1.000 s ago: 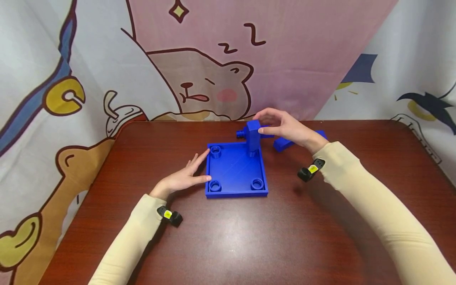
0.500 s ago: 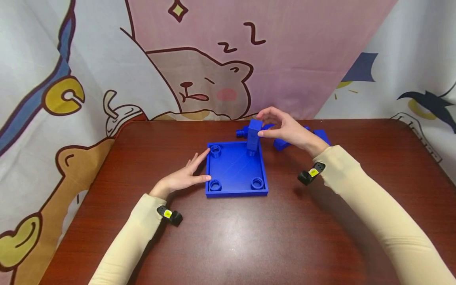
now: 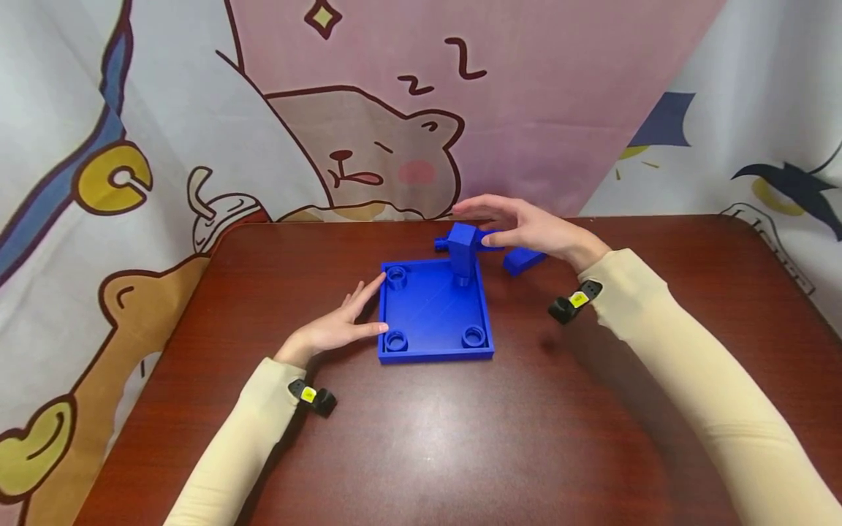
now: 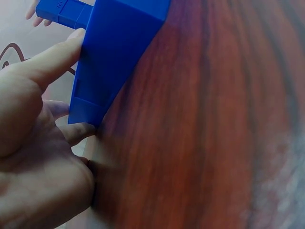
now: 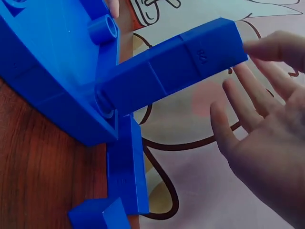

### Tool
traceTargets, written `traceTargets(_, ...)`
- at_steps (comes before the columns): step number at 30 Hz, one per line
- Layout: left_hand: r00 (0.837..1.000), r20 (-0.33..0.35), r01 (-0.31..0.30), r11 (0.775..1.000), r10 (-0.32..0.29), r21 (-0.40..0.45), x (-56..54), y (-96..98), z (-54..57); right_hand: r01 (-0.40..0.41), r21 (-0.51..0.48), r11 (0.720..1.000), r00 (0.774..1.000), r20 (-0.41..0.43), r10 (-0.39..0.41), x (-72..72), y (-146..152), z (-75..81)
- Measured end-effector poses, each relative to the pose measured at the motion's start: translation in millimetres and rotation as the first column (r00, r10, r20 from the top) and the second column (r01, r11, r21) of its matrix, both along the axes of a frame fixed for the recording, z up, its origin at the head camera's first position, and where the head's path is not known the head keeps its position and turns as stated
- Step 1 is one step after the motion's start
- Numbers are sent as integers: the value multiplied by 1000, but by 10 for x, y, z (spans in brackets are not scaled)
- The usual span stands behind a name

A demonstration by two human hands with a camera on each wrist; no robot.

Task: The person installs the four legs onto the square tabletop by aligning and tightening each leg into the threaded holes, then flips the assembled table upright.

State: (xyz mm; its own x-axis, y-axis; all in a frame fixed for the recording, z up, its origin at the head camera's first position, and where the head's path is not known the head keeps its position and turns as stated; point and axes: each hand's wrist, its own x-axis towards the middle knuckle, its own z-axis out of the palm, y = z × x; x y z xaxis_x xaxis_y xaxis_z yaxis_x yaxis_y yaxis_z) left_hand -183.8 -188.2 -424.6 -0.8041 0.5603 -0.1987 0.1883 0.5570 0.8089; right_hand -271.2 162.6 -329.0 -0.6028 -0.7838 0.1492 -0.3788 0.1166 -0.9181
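A square blue board [image 3: 434,310] with a raised rim lies on the table, with round threaded-looking sockets in its corners. In its far right socket stands a square blue post [image 3: 463,248], upright in the head view. My right hand [image 3: 526,223] is at the top of this post. In the right wrist view its thumb tip meets the post's end [image 5: 217,45], while the other fingers are extended and apart from it. My left hand [image 3: 332,325] rests against the board's left rim, fingers straight, thumb at the near left corner.
Behind the board lies another blue post [image 3: 442,244] with a narrower end, partly hidden by the standing one. A further blue post [image 3: 522,259] lies to the right, partly under my right hand. A patterned curtain [image 3: 368,146] closes off the table's far edge.
My right fingers have opened out from the standing post and spread to the left above it. The post's top has shifted slightly left. My left hand has stayed at the board's rim.
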Motion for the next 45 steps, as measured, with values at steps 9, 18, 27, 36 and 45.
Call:
traceTargets(9, 1000, 8, -12, 1000, 12, 0, 9, 4, -25, -29, 63, 998, 998, -62, 33, -2, -116, -66)
traceTargets(18, 1000, 21, -16, 1000, 16, -2, 4, -7, -13, 216, 3, 976, 976, -39, -216, 66, -141, -133)
traceTargets(27, 1000, 22, -13, 1000, 13, 2, -3, -13, -24, 435, -73, 898, 896, -67, -439, 121, -149, -261)
traceTargets(36, 1000, 14, -10, 1000, 10, 8, -4, -9, -25, 436, -62, 898, 890, -117, -440, 158, -152, -270)
traceTargets(45, 1000, 12, -4, 1000, 4, 12, -8, -15, -33, 153, 112, 982, 982, -128, -139, 82, -46, -32)
